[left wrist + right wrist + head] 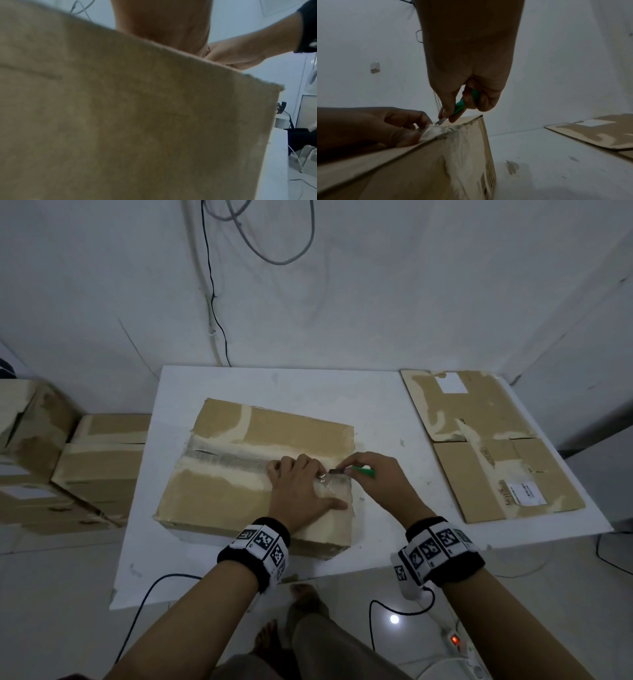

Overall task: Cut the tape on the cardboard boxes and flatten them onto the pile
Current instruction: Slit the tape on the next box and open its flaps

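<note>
A taped cardboard box lies on the white table, with a clear tape strip along its top seam. My left hand rests palm down on the box top near its right end, thumb stretched along the edge beside crumpled tape. My right hand grips a green-handled cutter. Its blade touches the tape at the right end of the seam, close to my left fingers. The left wrist view is mostly filled by the box side.
A pile of flattened cardboard lies on the table's right side. Several more taped boxes are stacked on the floor to the left. Cables and a power strip lie on the floor by my feet.
</note>
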Tool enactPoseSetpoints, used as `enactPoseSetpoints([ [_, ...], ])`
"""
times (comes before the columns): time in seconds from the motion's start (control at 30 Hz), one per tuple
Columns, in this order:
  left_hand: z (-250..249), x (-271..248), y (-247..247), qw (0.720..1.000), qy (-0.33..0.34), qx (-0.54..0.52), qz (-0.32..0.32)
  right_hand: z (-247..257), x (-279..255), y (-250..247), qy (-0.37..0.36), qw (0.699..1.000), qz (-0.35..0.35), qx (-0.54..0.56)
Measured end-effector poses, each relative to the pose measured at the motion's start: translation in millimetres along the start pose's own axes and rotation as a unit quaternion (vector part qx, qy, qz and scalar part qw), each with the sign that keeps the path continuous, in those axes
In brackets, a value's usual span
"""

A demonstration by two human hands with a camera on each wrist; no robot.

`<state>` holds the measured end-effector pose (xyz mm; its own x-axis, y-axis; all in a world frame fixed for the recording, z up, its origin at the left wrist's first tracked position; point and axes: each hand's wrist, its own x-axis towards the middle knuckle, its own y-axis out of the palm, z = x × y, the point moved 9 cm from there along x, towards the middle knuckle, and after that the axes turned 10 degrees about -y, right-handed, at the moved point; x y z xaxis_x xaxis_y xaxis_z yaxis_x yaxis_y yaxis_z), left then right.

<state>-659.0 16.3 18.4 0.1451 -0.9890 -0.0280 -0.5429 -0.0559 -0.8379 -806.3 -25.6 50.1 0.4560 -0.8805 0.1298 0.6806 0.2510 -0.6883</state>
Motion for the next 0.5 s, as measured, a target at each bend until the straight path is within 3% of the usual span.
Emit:
enactPoseSetpoints([
  [0.23,0,0,2,1.0,-0.001,0.013,0.005,14,5,-2,-0.013,0.993,0.054,-0.105],
  [0.5,0,0,0,1.0,0.0,0.009,0.001,13,3,1,-0.04,0.995,0.024,-0.087],
])
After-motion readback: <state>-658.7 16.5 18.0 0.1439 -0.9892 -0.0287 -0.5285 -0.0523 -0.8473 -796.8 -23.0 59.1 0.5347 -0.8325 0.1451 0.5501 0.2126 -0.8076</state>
